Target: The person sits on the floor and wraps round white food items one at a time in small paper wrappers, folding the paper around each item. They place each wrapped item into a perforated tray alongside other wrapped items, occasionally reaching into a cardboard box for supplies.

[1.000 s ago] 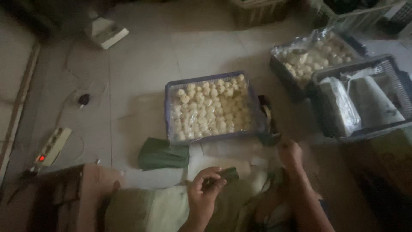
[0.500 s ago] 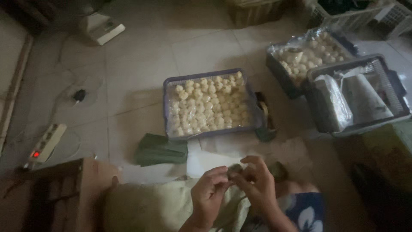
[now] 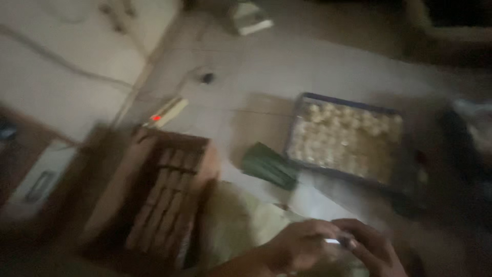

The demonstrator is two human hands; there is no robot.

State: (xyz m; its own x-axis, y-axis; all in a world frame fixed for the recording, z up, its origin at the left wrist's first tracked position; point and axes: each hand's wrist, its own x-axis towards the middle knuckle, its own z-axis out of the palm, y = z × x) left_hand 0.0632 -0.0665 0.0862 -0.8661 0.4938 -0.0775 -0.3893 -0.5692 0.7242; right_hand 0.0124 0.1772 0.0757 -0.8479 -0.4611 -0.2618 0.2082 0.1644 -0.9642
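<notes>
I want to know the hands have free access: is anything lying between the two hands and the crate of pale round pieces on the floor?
Partly. From the left hand and right hand, a white sheet lies flat on the floor before the crate, and folded green leaves sit off to its left. Nothing tall shows; the picture is blurred.

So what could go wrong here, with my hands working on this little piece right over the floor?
1. Both hands, left hand and right hand, pinch one small item above the floor; it might slip and drop.
2. The picture is dim and blurred, so fine work may go astray.
3. The open tray of pale balls sits close by on the floor; an elbow or dirt could reach it.
</notes>
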